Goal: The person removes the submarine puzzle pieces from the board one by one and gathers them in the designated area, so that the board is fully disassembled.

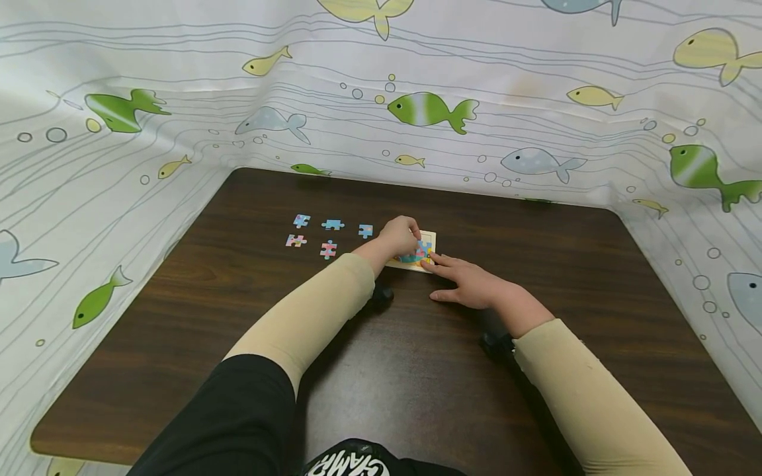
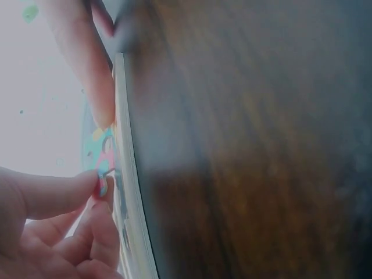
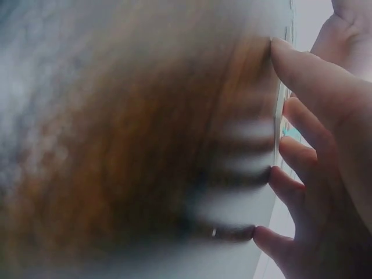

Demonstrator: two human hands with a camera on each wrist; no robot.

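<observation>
A small jigsaw puzzle board (image 1: 432,238) with a pale wooden frame lies flat, part of it covered by my left hand (image 1: 399,236). In the left wrist view, that hand pinches a puzzle piece (image 2: 103,185) between thumb and fingers, just over the board. Coloured pieces (image 1: 424,248) show inside the frame. My right hand (image 1: 470,283) has its fingers spread, with fingertips (image 3: 289,144) touching the board's right side and the others resting on the table.
Several loose pink and blue jigsaw pieces (image 1: 333,225) lie left of the board on the dark wooden table (image 1: 238,297). A fish-patterned sheet (image 1: 345,145) hangs behind and along the sides. A dark wrist device (image 1: 497,344) sits under the right wrist.
</observation>
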